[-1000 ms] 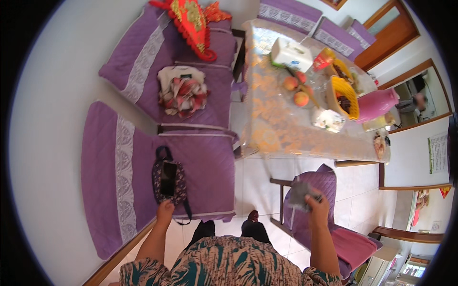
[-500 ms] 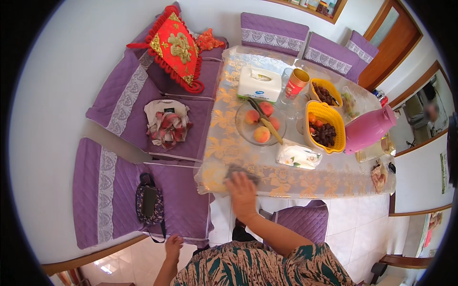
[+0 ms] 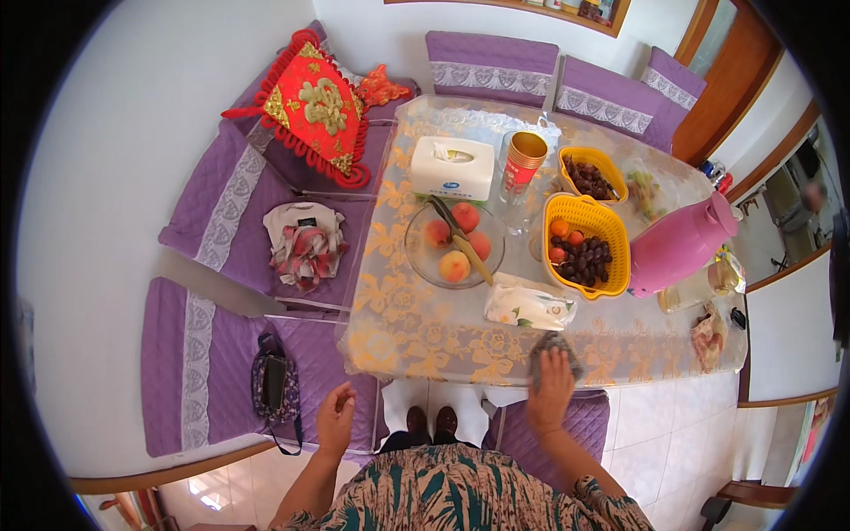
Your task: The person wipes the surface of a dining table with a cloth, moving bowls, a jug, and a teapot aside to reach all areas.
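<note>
My right hand [image 3: 552,389] presses a crumpled grey cloth [image 3: 574,359] onto the tabletop at its near edge, fingers over the cloth. Off the table's near left corner, my left hand [image 3: 335,420] hangs in the air with loosely bent fingers and nothing visible in it. Under the cloth lies a clear table cover with gold flowers [image 3: 425,354]. Just beyond my right hand is a soft tissue pack [image 3: 531,303]. A glass plate [image 3: 414,257] farther left holds several peaches [image 3: 454,266] and a long dark-and-tan item [image 3: 460,239].
A white tissue box [image 3: 452,168], stacked paper cups [image 3: 523,159] in a glass and yellow fruit baskets [image 3: 620,265] stand farther back. A pink thermos jug [image 3: 682,243] is at the right. Purple padded chairs [image 3: 310,354] line the left, one holding a small bag [image 3: 274,385].
My right hand has slid the grey cloth rightward along the table's near edge. My left hand has risen slightly toward the table corner. The view has shifted a little.
</note>
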